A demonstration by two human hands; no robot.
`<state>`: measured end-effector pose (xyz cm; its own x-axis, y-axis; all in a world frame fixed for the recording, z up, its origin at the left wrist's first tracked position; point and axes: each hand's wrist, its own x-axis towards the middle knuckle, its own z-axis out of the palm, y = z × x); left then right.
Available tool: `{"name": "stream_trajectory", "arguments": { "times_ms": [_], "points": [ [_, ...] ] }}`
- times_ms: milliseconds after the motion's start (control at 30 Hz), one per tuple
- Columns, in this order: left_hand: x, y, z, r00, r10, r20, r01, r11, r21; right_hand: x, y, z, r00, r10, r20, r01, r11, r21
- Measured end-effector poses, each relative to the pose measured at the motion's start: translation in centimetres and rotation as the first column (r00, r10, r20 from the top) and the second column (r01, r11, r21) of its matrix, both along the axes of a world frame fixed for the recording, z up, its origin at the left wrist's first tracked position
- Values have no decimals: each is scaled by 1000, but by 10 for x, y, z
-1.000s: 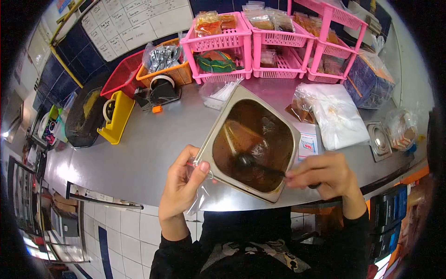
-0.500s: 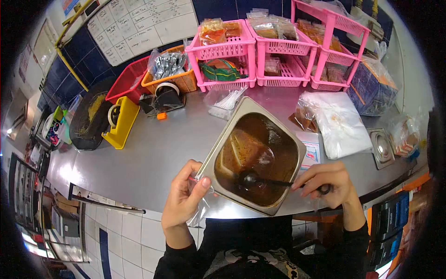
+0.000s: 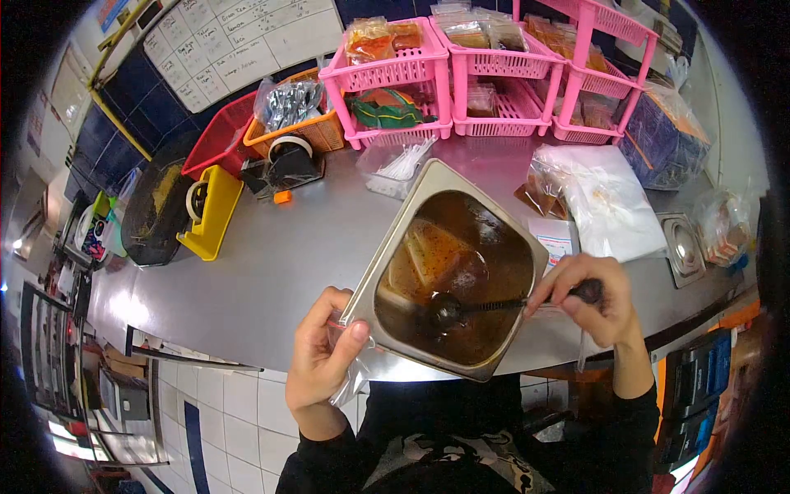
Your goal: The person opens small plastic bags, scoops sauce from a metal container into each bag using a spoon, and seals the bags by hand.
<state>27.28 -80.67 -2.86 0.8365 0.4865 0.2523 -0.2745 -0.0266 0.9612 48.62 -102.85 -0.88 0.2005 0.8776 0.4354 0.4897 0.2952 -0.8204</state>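
A square steel pan (image 3: 393,247) of dark brown sauce sits at the near edge of the counter, one corner toward me. My right hand (image 3: 588,300) grips a black ladle (image 3: 498,306) by its handle, and the bowl end rests in the sauce. A pale, flat-sided piece shows in the sauce at the left. At the pan's left corner, my left hand (image 3: 327,350) pinches a clear zip bag (image 3: 354,383) with a red strip. The bag hangs below the thumb; whether those fingers also hold the pan, I cannot tell.
Pink tiered baskets (image 3: 395,70) with packets stand at the back. A yellow tape dispenser (image 3: 216,214) and an orange basket (image 3: 317,136) are left. White plastic bags (image 3: 605,198), a sauce packet (image 3: 543,193) and a steel lid (image 3: 681,247) lie right.
The ladle's bowl has shifted slightly right and up in the sauce, and my right hand has moved with it. The view has also shifted a little. My left hand keeps the bag.
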Motion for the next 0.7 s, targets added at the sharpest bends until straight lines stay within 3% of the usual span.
{"name": "stream_trajectory", "arguments": {
  "times_ms": [67, 133, 267, 333, 533, 600, 633, 700],
  "points": [
    [0, 1, -1, 1000, 4, -2, -4, 999, 48, -4, 7, -2, 964, -53, -259, 100, 980, 170],
    [-1, 0, -2, 1000, 10, 0, -10, 995, 97, -2, 17, -6, 970, -116, -211, 161, 965, 208],
    [-3, -2, -3, 1000, 24, -10, -23, 999, 40, 6, 10, -16, 996, -69, -64, 79, 981, 176],
    [-3, -4, -4, 1000, 19, -14, -19, 1000, 4, 6, -2, -18, 993, -36, -112, 50, 991, 125],
    [-2, -6, -3, 999, 14, 46, -19, 992, 125, 4, 15, -23, 980, -164, -116, 194, 925, 328],
    [-1, -8, -2, 998, 30, 47, -35, 992, 123, 3, 11, -24, 993, -9, -114, 29, 983, 182],
    [-1, -8, -2, 998, 43, 52, -49, 992, 118, 4, 6, -21, 992, 0, -123, 15, 992, 122],
    [-3, -5, -5, 998, 35, 54, -42, 992, 122, 10, 2, -23, 983, -38, -178, 68, 984, 166]
  ]
}}
